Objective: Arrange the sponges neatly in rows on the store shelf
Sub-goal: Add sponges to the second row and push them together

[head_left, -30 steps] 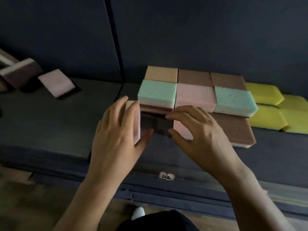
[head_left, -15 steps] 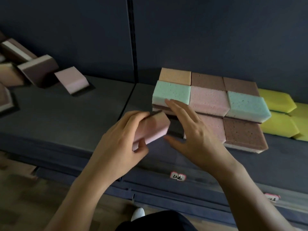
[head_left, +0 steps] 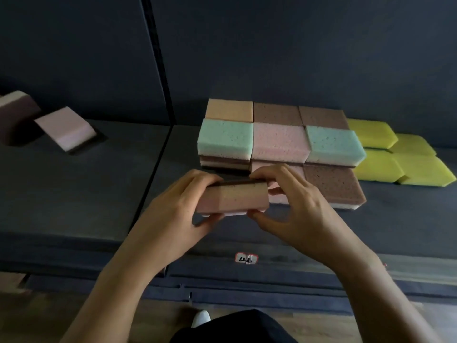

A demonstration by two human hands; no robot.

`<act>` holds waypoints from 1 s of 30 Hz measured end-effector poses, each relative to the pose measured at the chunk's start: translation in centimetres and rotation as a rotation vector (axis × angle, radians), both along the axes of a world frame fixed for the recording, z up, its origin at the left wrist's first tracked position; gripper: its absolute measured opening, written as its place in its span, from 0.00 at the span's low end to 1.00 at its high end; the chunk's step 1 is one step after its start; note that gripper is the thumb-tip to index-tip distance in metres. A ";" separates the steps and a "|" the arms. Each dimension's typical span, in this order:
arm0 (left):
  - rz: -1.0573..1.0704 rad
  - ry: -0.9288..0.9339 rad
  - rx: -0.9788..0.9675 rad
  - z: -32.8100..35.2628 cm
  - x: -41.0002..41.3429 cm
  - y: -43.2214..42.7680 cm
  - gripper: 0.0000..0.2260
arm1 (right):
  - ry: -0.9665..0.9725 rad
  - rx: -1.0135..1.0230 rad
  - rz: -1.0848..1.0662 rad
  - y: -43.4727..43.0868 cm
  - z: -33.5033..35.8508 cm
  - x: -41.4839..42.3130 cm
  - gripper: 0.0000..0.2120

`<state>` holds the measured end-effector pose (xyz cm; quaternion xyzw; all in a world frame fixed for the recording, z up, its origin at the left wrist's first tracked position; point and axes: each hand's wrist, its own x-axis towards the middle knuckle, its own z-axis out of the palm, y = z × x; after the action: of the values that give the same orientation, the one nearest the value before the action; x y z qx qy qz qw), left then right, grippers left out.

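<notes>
You hold a pink sponge (head_left: 233,199) between both hands, lifted over the dark, matte shelf (head_left: 74,194) just in front of the stacked sponges. It is a rectangular foam block with a thin dark scouring layer along its upper edge. Your left hand (head_left: 170,214) curls round its left end, fingers over the top and thumb beneath. Your right hand (head_left: 301,211) pinches the right end, fingertips on top and thumb at the lower corner.

Behind it, porous blocks sit edge to edge: a mint sponge (head_left: 225,139), a pale pink one (head_left: 279,142) and a second mint one (head_left: 333,144), with tan and brown blocks at the back. A coarse brown sponge (head_left: 333,184) lies low at the front right. Yellow sponges (head_left: 376,167) with angled corners lie to the right. Far left, a loose pink sponge (head_left: 66,127) leans tilted. A small white label (head_left: 246,258) sits on the shelf's front edge.
</notes>
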<state>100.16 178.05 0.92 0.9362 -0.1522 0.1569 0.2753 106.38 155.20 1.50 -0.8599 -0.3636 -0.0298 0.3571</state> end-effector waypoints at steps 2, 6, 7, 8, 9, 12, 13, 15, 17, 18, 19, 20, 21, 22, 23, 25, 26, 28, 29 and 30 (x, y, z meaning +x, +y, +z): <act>-0.024 -0.013 -0.025 0.1 0.2 -0.3 0.23 | -0.003 0.010 0.004 -0.4 -0.1 0.0 0.27; -0.043 -0.027 -0.004 0.2 0.4 -0.5 0.26 | 0.036 0.062 -0.008 -0.7 -0.3 0.0 0.25; -0.038 -0.027 0.027 0.1 0.4 -0.5 0.28 | 0.044 0.066 -0.013 -0.7 -0.3 -0.1 0.24; -0.034 -0.026 0.052 0.1 0.3 -0.5 0.30 | 0.050 0.065 -0.019 -0.7 -0.3 -0.1 0.24; -0.035 -0.023 0.066 0.1 0.3 -0.5 0.32 | 0.061 0.065 -0.029 -0.7 -0.3 -0.1 0.23; -0.052 -0.007 0.089 0.2 0.2 -0.5 0.36 | 0.134 0.076 -0.072 -0.8 -0.1 -0.2 0.23; -0.051 -0.005 0.110 0.3 0.2 -0.5 0.38 | 0.153 0.082 -0.079 -0.8 -0.1 -0.2 0.22; -0.037 -0.008 0.146 0.3 0.3 -0.5 0.42 | 0.165 0.087 -0.081 -0.9 -0.1 -0.3 0.21; -0.018 -0.009 0.161 0.2 0.4 -0.7 0.43 | 0.165 0.085 -0.078 -1.0 -0.2 -0.3 0.21; -0.011 -0.010 0.163 0.2 0.4 -0.7 0.42 | 0.167 0.087 -0.075 -1.1 -0.3 -0.3 0.22; -0.003 -0.009 0.164 0.2 0.4 -0.7 0.41 | 0.161 0.083 -0.073 -1.1 -0.4 -0.3 0.25; 0.006 -0.004 0.163 0.2 0.4 -0.7 0.40 | 0.125 0.065 -0.068 -1.2 -0.4 -0.2 0.30; 0.014 0.008 0.160 0.1 0.4 -0.7 0.39 | 0.056 0.035 -0.054 -1.3 -0.4 -0.1 0.36; 0.018 0.025 0.151 0.1 0.4 -0.7 0.39 | -0.029 -0.003 -0.023 -1.4 -0.5 0.0 0.41; 0.019 0.040 0.139 0.1 0.4 -0.7 0.39 | -0.108 -0.042 0.018 -1.5 -0.6 0.1 0.43; 0.009 0.060 0.112 0.0 0.5 -0.6 0.39 | -0.187 -0.111 0.085 -1.5 -0.5 0.3 0.41; 0.002 0.066 0.105 0.0 0.4 -0.6 0.39 | -0.185 -0.122 0.101 -1.4 -0.5 0.3 0.40; -0.001 0.071 0.112 0.0 0.3 -0.6 0.41 | -0.137 -0.098 0.094 -1.4 -0.6 0.3 0.38; 0.003 0.070 0.125 0.0 0.2 -0.6 0.42 | -0.113 -0.082 0.075 -1.3 -0.6 0.2 0.37; 0.006 0.061 0.144 0.0 0.2 -0.6 0.43 | -0.100 -0.071 0.051 -1.2 -0.6 0.1 0.36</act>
<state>100.33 177.48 0.91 0.9584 -0.1516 0.1177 0.2112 106.49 154.00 0.90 -0.8599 -0.4037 -0.0508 0.3082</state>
